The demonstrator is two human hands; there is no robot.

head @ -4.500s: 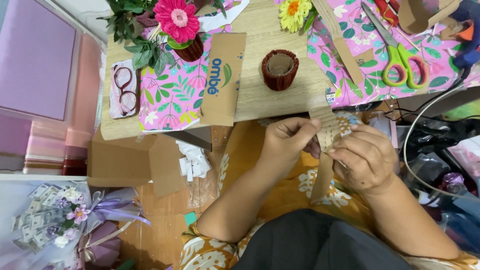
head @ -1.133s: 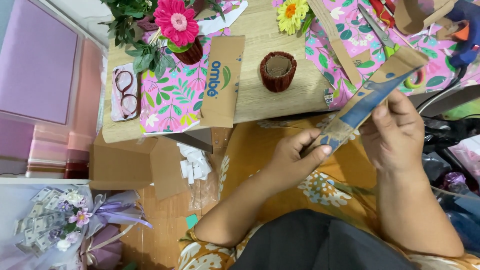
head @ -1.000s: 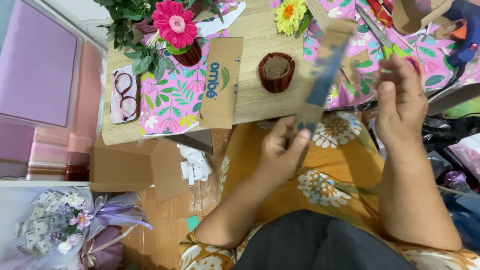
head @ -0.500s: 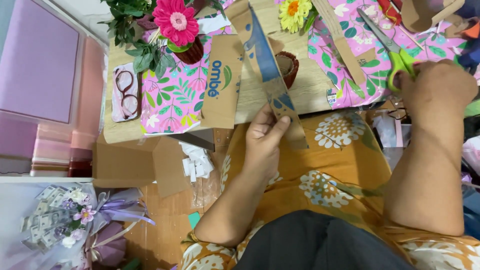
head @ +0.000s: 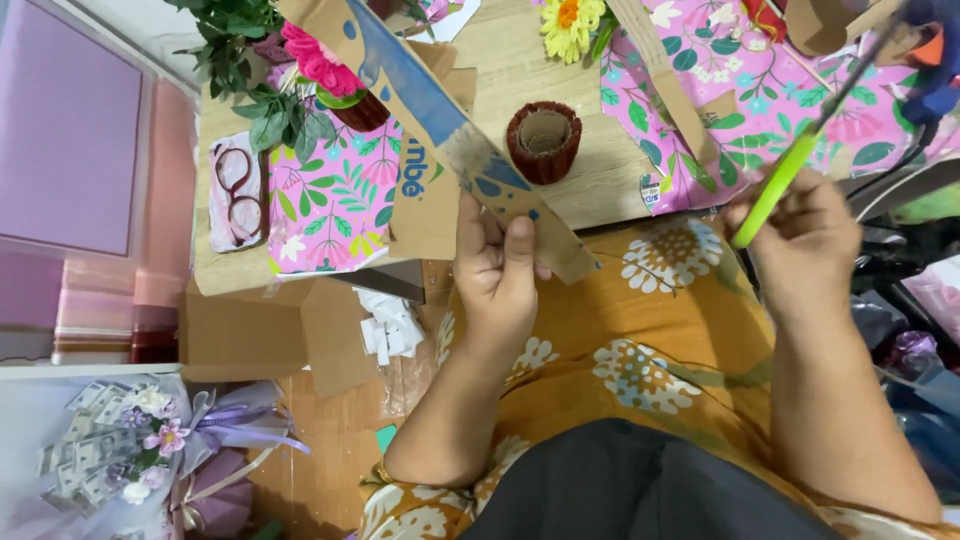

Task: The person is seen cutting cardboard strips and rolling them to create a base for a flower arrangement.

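Gripping a long cardboard strip (head: 440,120) near its lower end, the left hand (head: 497,270) is closed with the thumb pressed on the face; the strip slants up and away over the wooden table (head: 590,180). Well apart, the right hand (head: 800,235) is closed around green-handled scissors (head: 790,170), blades pointing up and away. Between the hands, beyond them, stands a small brown ribbed cup (head: 543,140). Farther beyond the left hand lies pink floral paper (head: 330,205) beside a pink flower (head: 318,62).
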